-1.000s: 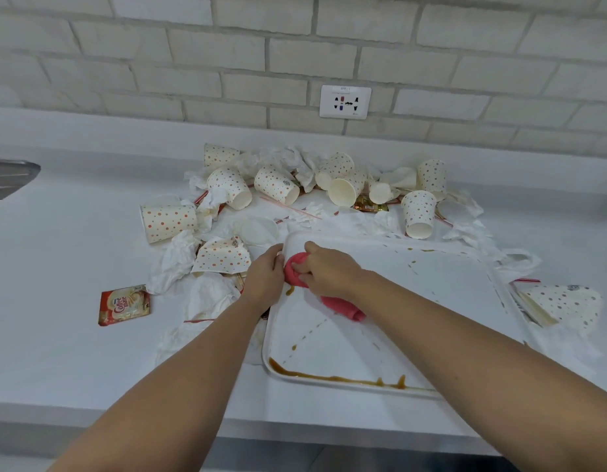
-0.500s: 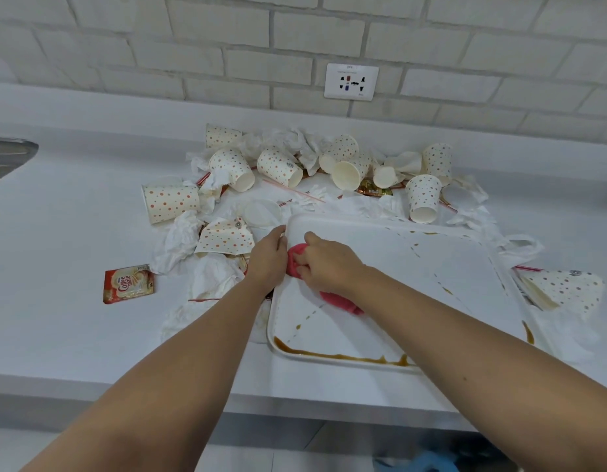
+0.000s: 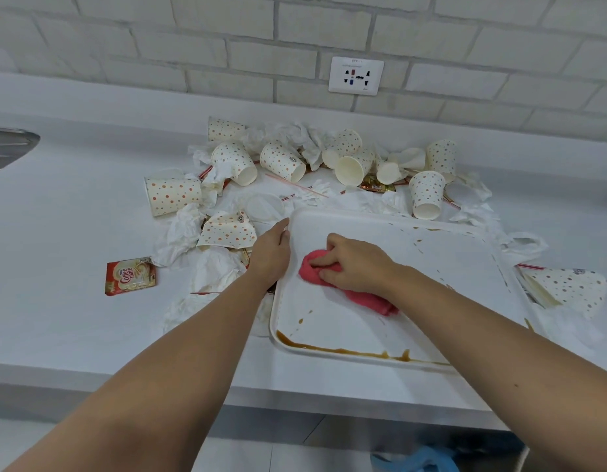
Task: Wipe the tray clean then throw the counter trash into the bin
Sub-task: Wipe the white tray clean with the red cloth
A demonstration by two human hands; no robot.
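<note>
In the head view, the white tray (image 3: 431, 267) lies on the white desk (image 3: 56, 216) at the centre right of the frame. The right hand (image 3: 356, 264) presses a pink cloth (image 3: 363, 299) on the left part of the tray, its grip clamped on the cloth. The left hand (image 3: 271, 257) holds the left rim of the tray, its grip closed on it. A brown spill (image 3: 346, 350) runs along the lower rim. Dotted paper cups (image 3: 172, 195), crumpled tissues (image 3: 182, 233) and a Coffee mate sachet (image 3: 130, 275) lie above and to the left of the tray

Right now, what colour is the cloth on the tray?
Pink-red cloth, seen in the head view.
</note>
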